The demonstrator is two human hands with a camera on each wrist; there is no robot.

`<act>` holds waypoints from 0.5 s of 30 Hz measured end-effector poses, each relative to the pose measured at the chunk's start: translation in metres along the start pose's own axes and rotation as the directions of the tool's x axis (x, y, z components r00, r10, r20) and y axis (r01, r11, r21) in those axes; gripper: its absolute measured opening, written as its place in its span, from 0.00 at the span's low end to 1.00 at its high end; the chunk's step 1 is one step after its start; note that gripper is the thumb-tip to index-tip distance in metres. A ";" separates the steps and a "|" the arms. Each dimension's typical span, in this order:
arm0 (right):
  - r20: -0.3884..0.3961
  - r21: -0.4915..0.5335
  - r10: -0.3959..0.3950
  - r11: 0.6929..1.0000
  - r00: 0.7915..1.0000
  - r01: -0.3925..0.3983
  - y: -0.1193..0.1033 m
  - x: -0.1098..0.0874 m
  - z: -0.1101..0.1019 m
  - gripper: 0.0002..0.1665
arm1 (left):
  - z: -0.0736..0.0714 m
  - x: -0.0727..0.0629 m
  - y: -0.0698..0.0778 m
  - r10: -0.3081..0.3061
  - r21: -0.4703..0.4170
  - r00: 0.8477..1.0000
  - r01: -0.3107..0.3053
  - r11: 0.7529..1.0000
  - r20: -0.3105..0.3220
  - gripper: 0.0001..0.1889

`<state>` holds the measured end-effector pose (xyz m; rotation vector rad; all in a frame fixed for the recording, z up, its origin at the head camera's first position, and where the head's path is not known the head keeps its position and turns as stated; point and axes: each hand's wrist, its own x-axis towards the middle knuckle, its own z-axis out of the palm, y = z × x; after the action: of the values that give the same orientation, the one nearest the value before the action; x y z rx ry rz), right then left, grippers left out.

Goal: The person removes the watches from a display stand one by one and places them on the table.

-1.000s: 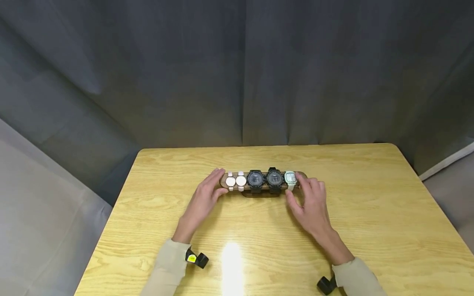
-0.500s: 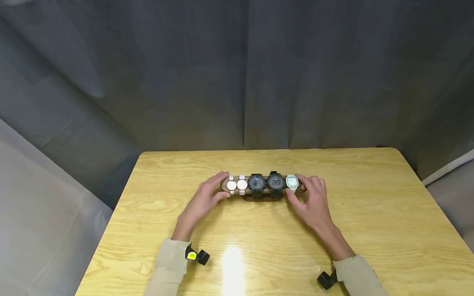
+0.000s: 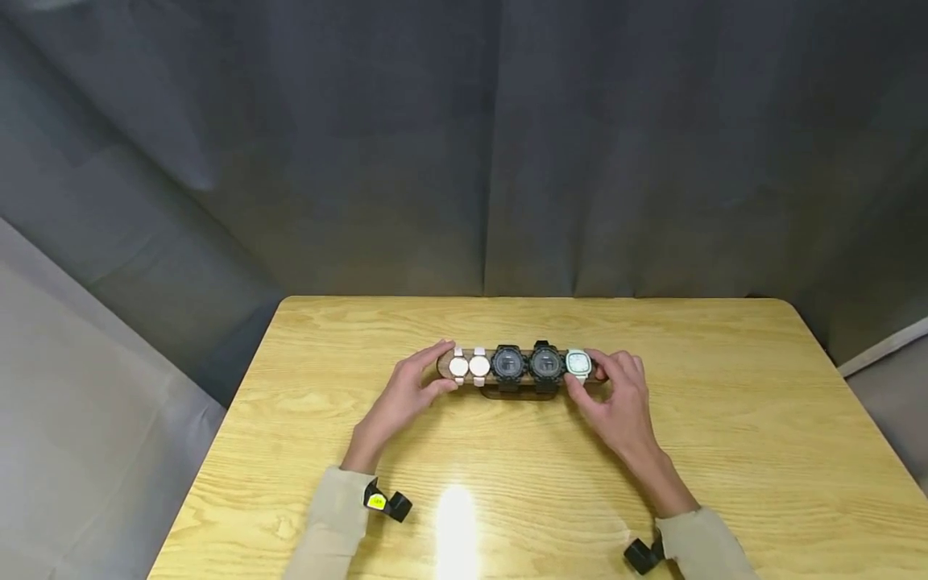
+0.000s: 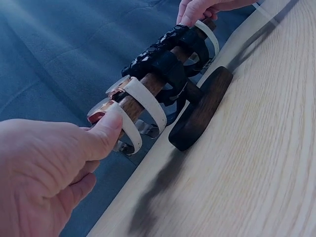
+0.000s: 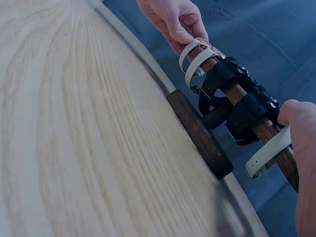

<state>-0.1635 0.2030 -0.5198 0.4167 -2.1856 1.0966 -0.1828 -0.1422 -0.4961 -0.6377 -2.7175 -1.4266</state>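
Note:
A dark wooden watch stand (image 4: 205,108) stands on the table with several watches strapped round its horizontal bar. At its left end sit two white-strapped watches with round rose-gold cases, the outer watch (image 3: 459,366) and the inner watch (image 3: 479,366). Two chunky black digital watches, a left one (image 3: 508,364) and a right one (image 3: 546,364), fill the middle. My left hand (image 3: 402,391) pinches the outer white-strapped watch, thumb on its strap near the case. At the right end my right hand (image 3: 619,407) pinches the mint-green square watch (image 3: 578,362) between thumb and fingers.
The stand rests on a light wood-grain table (image 3: 725,419), toward its far edge. A dark grey curtain (image 3: 377,161) hangs behind it. A small black camera (image 3: 641,556) sits at the right wrist, another camera (image 3: 399,507) at the left.
The mint-green watch has turned slightly on the bar under the right hand, its face now straighter. Both hands stay at the two ends. The head view has shifted a little.

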 end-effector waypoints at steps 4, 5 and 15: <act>-0.009 -0.004 0.002 1.000 1.000 -0.002 -0.001 -0.001 0.001 0.25 | 0.001 0.001 -0.001 -0.012 -0.014 1.000 0.012 1.000 -0.012 0.35; -0.011 -0.003 0.001 1.000 1.000 -0.001 -0.001 -0.002 0.001 0.25 | 0.001 0.000 -0.002 -0.012 -0.019 1.000 0.011 1.000 -0.015 0.35; -0.037 -0.006 0.035 0.999 0.999 -0.035 -0.004 -0.012 -0.001 0.24 | 0.008 -0.005 -0.008 0.004 -0.061 1.000 -0.005 0.998 -0.024 0.34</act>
<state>-0.1523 0.2016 -0.5250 0.3541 -2.1713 1.1076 -0.1796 -0.1414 -0.5080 -0.6248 -2.6626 -1.5115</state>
